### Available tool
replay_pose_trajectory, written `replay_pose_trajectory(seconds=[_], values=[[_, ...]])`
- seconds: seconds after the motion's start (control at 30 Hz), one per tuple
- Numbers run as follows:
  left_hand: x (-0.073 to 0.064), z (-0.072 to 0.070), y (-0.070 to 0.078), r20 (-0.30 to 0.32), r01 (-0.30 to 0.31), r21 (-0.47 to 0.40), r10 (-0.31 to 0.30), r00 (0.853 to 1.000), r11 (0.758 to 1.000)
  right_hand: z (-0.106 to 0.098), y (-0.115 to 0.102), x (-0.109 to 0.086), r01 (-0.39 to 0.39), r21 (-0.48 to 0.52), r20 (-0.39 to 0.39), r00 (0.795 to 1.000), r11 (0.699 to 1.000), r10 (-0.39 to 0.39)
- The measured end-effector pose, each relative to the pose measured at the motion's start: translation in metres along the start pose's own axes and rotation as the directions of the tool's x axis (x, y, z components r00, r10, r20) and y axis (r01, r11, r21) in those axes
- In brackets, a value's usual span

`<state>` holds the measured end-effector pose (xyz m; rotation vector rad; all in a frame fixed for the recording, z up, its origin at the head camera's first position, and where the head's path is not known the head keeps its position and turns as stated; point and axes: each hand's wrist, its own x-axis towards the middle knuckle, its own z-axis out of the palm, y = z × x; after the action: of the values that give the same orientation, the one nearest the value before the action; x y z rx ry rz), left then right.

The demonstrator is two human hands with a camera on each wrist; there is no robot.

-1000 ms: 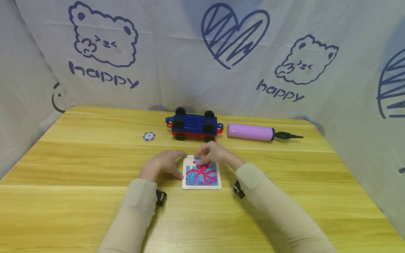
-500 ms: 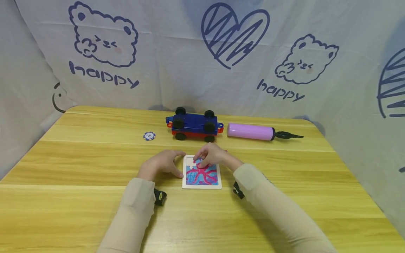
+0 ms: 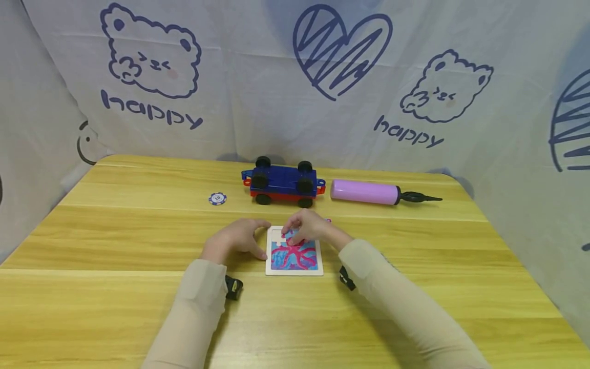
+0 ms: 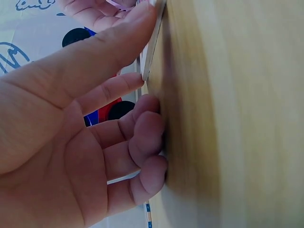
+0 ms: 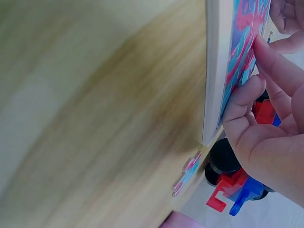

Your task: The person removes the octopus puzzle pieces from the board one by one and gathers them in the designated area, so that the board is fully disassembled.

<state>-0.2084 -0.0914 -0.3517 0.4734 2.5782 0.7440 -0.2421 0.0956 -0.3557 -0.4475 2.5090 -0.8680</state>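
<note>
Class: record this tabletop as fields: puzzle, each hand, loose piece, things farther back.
puzzle: pink octopus in a white tray, upper left corner unfilled
left hand: touches the tray's left side
right hand: pinches a puzzle piece at the tray's upper part
loose piece: on the table near the tray's far right corner
farther back: chip, wheeled toy, purple pump

So both arms are leaning in from the near side in pale sleeves, the left arm angling right and the right arm slanting way over to the left. The left hand is sitting palm facing right, thumb and index finger spreading apart, while the other three fingers are loosely curling. Meanwhile the right hand is dipping from the wrist, with its thumb and index finger pinching together.
</note>
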Motion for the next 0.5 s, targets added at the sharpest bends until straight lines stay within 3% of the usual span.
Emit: replay_pose_trajectory(seconds=[0.5], values=[[-0.0002, 0.0001, 0.0008, -0.001, 0.01, 0.001, -0.01, 1.0, 1.0, 0.0014, 0.0025, -0.0001, 0.076, -0.034, -0.027, 0.997, 0.997, -0.077]])
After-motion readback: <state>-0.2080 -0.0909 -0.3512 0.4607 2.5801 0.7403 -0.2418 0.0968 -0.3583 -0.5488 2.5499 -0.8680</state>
